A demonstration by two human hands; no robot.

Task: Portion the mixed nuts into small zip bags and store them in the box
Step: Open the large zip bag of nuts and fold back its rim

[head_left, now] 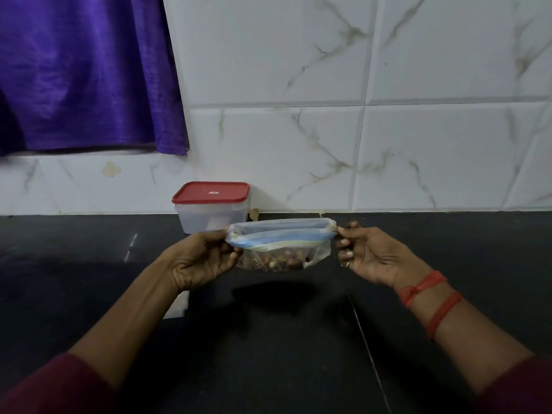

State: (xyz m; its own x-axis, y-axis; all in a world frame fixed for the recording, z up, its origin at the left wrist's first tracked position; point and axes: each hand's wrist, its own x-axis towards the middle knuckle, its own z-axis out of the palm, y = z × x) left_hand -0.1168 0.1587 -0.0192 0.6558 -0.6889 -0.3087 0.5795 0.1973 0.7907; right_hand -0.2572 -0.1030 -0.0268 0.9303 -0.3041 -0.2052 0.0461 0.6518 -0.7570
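Fingers (230, 258) of left hand (197, 261), right hand (370, 258) pinch ends of open zip bag (280, 249). Sealing step, probably; next, press strip (280, 236) shut.

- Box (209, 216): near right corner hidden behind zip bag (280, 234) and left hand (200, 261); contents unclear through cloudy wall.
- Lid label (214, 193): too small to read.
- Nuts (283, 259), in front of box: blurred, kinds indistinguishable; left portion covered by fingers (231, 258).
- Brown scrap (254, 214), just right of box: partly hidden, unidentifiable.
- White item (179, 306), in front of box under left forearm: mostly covered, unidentifiable.
- Curtain (83, 70), above-left of box: cut by top and left edges.
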